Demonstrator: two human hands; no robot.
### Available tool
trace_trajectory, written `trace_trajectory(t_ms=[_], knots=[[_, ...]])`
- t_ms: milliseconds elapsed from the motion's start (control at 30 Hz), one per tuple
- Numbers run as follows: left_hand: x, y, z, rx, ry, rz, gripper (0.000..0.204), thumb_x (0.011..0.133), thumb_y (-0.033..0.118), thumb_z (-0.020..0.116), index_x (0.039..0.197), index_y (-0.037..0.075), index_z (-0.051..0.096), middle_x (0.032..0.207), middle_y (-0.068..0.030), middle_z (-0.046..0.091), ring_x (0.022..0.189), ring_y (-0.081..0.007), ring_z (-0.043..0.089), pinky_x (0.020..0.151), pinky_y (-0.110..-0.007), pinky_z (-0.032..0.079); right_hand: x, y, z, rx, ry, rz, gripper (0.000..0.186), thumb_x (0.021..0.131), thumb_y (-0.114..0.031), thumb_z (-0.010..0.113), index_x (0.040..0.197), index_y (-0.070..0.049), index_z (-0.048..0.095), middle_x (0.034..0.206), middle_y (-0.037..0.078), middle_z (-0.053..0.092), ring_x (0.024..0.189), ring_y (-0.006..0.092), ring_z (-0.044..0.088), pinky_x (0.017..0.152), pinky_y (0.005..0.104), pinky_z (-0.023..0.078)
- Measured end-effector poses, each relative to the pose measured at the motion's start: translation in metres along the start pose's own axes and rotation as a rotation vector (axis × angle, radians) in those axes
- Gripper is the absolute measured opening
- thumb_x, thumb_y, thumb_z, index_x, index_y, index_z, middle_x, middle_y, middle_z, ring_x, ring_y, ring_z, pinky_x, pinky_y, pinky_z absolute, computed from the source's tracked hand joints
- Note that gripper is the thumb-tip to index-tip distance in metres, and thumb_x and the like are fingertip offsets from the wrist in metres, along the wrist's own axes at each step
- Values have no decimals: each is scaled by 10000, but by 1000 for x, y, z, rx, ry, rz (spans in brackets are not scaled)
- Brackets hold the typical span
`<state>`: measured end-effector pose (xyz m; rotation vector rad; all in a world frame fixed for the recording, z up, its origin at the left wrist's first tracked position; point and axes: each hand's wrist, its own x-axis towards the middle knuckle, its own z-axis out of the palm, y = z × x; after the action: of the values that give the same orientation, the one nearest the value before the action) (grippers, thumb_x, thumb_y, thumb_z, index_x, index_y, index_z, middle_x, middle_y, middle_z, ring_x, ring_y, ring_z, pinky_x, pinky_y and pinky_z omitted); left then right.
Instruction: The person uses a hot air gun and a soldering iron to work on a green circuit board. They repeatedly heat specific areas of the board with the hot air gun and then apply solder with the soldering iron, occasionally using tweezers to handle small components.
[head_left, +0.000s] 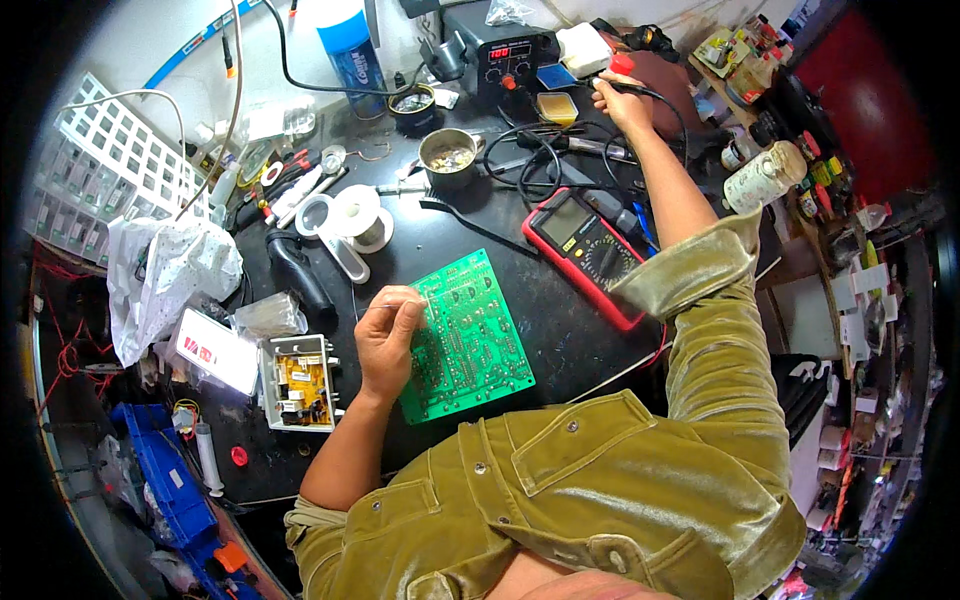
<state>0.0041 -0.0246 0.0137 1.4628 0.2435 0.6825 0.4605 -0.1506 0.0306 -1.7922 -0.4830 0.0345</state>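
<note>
My left hand (390,338) is over the left side of a green circuit board (478,340), its thumb and fingers pinching a thin strand of solder wire. The strand's end reaches over the board, which lies on the dark bench with its solder joints facing up. A white spool of solder (357,215) stands just beyond that hand. Stretched to the far right, my right hand (622,105) is closed round a soldering iron whose black cable trails from the hand. Its tip is too small to make out. Close by sits a small box of amber flux (557,108).
A red multimeter (585,255) lies right of the board. Behind are a metal cup (450,157) and a soldering station (500,55), with black cables looping between. A white box with a yellow board (300,383) and a lit phone (216,352) sit at left.
</note>
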Motion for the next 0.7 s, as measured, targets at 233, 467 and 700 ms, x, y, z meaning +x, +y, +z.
trace_trajectory(t_ms=[233,467,700], knots=[[-3,4,-1,115,82,-26,54,877,40,621,835,11,601,854,-7,541,743,-72,502,669,-209,418,-75,-85,-18,237,-20,-263,201,857,-164,674,1054,-123,684,774,-21,604,679,57,548,605,206,458],[-3,8,-6,363,112,128,17,834,12,640,819,6,639,979,-50,579,888,-98,563,771,-222,457,-242,-136,25,521,-78,-631,175,753,-16,627,906,30,553,906,118,596,802,165,558,781,292,460],[-2,6,-9,315,85,56,84,830,-6,602,752,9,577,1007,-52,551,903,-97,573,766,-228,503,-274,-111,65,551,-381,-334,170,812,3,611,937,-1,496,870,85,559,726,91,492,669,217,413]])
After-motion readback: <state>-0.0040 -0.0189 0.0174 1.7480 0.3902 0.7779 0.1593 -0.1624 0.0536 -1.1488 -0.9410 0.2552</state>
